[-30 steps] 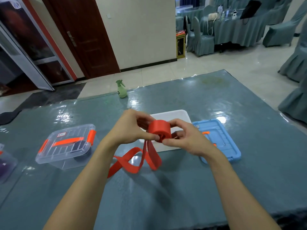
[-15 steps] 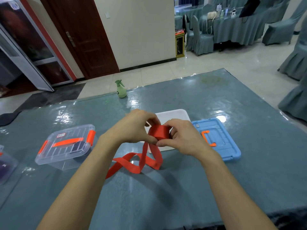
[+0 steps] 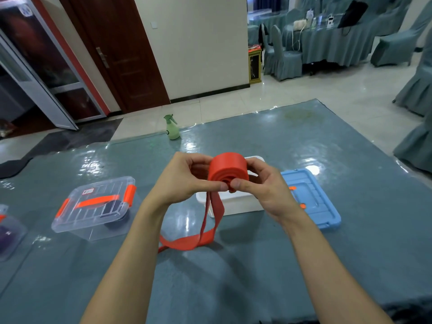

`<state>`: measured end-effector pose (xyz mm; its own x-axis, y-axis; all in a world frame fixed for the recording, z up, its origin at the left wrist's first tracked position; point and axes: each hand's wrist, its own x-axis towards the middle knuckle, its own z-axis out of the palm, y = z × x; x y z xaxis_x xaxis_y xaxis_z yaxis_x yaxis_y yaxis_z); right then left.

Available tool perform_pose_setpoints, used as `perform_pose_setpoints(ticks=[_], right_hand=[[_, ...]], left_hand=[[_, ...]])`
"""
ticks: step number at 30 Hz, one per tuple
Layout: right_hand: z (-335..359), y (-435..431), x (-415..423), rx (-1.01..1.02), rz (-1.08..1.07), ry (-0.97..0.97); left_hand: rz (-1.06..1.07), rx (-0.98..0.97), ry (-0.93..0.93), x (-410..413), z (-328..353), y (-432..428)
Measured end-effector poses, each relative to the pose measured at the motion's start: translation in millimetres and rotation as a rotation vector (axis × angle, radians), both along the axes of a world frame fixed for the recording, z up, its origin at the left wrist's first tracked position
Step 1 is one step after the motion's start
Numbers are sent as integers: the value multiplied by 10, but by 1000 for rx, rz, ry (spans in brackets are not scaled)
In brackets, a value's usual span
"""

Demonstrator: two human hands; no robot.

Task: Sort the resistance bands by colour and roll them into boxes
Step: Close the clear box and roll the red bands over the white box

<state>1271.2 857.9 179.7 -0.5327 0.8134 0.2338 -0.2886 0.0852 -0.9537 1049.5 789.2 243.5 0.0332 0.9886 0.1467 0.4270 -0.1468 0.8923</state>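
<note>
Left hand [image 3: 184, 181] and right hand [image 3: 261, 183] are pinching the red band [image 3: 228, 169] roll between curled fingers, above the white box [image 3: 233, 204]; its loose tail is trailing onto the near table [image 3: 257, 265].

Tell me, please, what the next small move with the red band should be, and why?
Probably roll the coil onward to take up slack: the left hand and right hand pinch the red band, but its loose tail hangs down and lies on the table, so it seems unready for the white box behind.
</note>
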Motion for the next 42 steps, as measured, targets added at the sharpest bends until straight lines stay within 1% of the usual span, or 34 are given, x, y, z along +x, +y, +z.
perform_pose_setpoints(ticks=[2, 3, 4, 6, 7, 8, 11, 13, 15, 16, 17, 19, 21, 22, 24, 27, 29, 31, 32, 33, 35, 37, 38, 39, 40, 42], right_hand=[[14, 9, 20, 40, 49, -113], [21, 9, 41, 91, 53, -232], [24, 5, 58, 165, 21, -378], [30, -17, 46, 343, -79, -621], [30, -31, 15, 408, -94, -675], [33, -52, -24, 436, -78, -688], [25, -120, -117, 449, -26, -692], [16, -133, -138, 464, -35, -721], [32, -119, -131, 469, -52, -727], [39, -102, -111, 467, -68, -703], [44, -81, -83, 457, -92, -663], [72, -55, -5, 410, -136, -552], [95, -43, 57, 320, -135, -401], [112, -36, 72, 262, -124, -319], [157, -11, 84, 167, -116, -189], [186, 10, 44, 85, -86, -35], [150, -4, -16, 15, -45, 44], [89, -11, -48, -39, 22, 83], [67, -1, -43, -42, 54, 63], [64, 10, -21, -19, 74, 1], [99, 22, 37, 101, 47, -233], [137, -2, 64, 281, -59, -515], [145, -19, 47, 371, -85, -610], [149, -42, 16, 435, -86, -663], [156, -70, -19, 467, -78, -693], [166, -116, -66, 490, -85, -728]], left_hand=[[41, 3, 166, -18, 51, -21], [42, -12, 279, -19, 88, -32], [40, -25, 435, -16, 125, -36], [38, -30, 850, 34, 186, -17], [32, -39, 1028, 83, 208, -4], [21, -52, 1145, 132, 222, 9], [-21, -83, 1301, 196, 246, 50], [-34, -108, 1299, 201, 256, 65], [-44, -123, 1237, 189, 252, 64], [-41, -124, 1176, 164, 247, 61], [-34, -128, 1072, 120, 246, 48], [-35, -132, 750, -9, 242, 11], [-67, -70, 411, -138, 205, -18], [-75, -33, 280, -171, 178, -24], [-70, 2, 140, -168, 123, -24], [-40, 31, 28, -81, 82, -7], [-13, 57, -10, -35, 110, 9], [3, 70, 16, -21, 143, 9], [15, 74, 74, -25, 158, 2], [33, 73, 160, -29, 172, -11], [65, 59, 387, -25, 205, -27], [77, 38, 736, 16, 248, -20], [75, 29, 924, 57, 269, -13], [65, 20, 1074, 102, 280, -6], [47, 12, 1169, 144, 281, 0], [6, 0, 1257, 206, 271, 13]])
